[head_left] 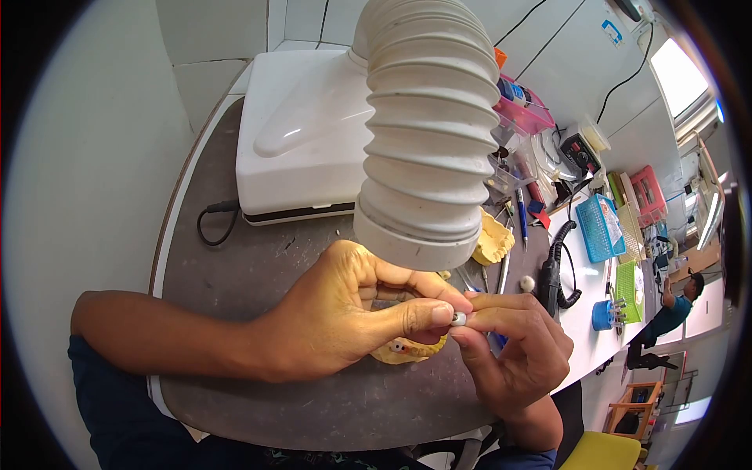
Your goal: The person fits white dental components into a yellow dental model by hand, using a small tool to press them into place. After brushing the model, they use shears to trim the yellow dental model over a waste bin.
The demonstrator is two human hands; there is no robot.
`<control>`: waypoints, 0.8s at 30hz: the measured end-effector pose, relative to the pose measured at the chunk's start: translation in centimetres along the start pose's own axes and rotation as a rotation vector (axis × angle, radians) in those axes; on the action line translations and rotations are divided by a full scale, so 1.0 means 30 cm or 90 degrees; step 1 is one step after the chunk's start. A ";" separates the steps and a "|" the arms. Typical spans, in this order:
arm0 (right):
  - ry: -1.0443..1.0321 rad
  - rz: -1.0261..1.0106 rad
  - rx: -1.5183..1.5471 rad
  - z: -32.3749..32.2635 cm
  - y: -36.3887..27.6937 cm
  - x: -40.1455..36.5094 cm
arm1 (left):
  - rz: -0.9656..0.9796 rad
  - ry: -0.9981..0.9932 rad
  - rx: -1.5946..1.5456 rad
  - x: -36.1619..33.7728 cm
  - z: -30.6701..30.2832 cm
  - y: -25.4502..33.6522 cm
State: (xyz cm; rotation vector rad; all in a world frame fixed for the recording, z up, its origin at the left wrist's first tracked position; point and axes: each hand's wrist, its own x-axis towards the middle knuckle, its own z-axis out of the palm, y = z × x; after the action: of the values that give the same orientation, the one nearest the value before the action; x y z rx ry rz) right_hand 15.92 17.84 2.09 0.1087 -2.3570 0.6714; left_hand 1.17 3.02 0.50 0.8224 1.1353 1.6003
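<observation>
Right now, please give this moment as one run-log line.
left hand: pinching small white crown-like piece | right hand: fingertips at piece | yellow dental cast: below hands, partly hidden | white corrugated hose: lower end near left hand

Left of the ribbed plastic hose (427, 145) stands a smooth, glossy plastic housing (301, 141); below the hose, a smooth white piece (460, 319) and matt tabletop (376, 411).

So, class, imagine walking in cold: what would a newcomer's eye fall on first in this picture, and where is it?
Probably the thick, ribbed white hose, which fills the top centre, its mouth turned down toward the grey tabletop. Next, just below that mouth, the left hand and right hand meet at a small white piece. A yellowish cast shows, partly hidden, beneath the left hand.
</observation>
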 end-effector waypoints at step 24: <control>0.031 -0.016 0.010 0.004 0.003 0.001 | 0.029 0.014 -0.019 0.002 0.003 -0.016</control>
State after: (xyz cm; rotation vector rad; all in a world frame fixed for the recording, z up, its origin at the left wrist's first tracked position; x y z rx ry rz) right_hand 15.80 17.87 1.99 0.1275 -2.3012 0.6723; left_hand 1.38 3.15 0.08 0.8178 1.1134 1.6634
